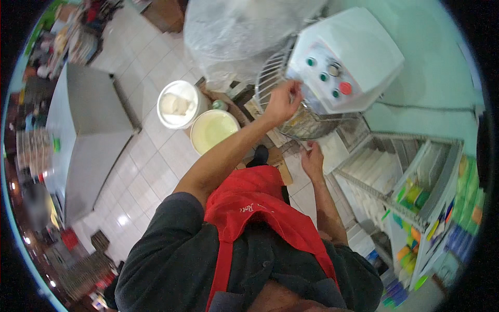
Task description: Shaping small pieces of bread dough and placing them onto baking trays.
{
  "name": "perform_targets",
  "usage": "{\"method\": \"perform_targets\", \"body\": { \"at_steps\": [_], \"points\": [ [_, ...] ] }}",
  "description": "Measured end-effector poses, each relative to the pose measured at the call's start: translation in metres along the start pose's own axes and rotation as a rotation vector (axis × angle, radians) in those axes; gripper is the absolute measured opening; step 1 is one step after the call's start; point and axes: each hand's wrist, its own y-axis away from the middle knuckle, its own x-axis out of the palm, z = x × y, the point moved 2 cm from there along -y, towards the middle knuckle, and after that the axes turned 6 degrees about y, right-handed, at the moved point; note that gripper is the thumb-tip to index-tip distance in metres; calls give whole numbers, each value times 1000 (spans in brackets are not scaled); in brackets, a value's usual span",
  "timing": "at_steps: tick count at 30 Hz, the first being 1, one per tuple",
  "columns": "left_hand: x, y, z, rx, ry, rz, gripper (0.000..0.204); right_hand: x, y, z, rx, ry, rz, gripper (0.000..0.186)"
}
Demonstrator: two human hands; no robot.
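Reaching to the upper middle of the frame, I have my left hand [283, 103] at the front of the mixer [358, 57], fingers curled beside the wire guard [272, 72]; I cannot tell whether they grip anything. My right hand [312, 161], just right of centre, is drawn in narrow by the edge of the bowl [326, 129]; what lies at its fingertips is too blurred to make out. The mixer, at upper right, looks far too heavy to shift by hand. The guard should feel stiff and fairly light, best taken by its outer bars; the bowl is probably hard and slick, better held at the rim. The mixer's casing is white and angular, with green buttons [323, 77] and one red button [345, 88]; the bowl looks shiny, with yellowish tones.
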Motion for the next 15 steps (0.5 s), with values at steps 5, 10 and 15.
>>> {"method": "perform_targets", "body": {
  "at_steps": [5,10,15],
  "points": [
    [-117,236,66,-373,-149,295,31,81,69,4,-244,209,809,70],
    [-232,545,94,-1219,-32,378,63,118,113,55,21,142,1201,91],
    [-261,741,82,-1381,520,-408,66,167,137,156,91,575,1517,81]
  ]
}}
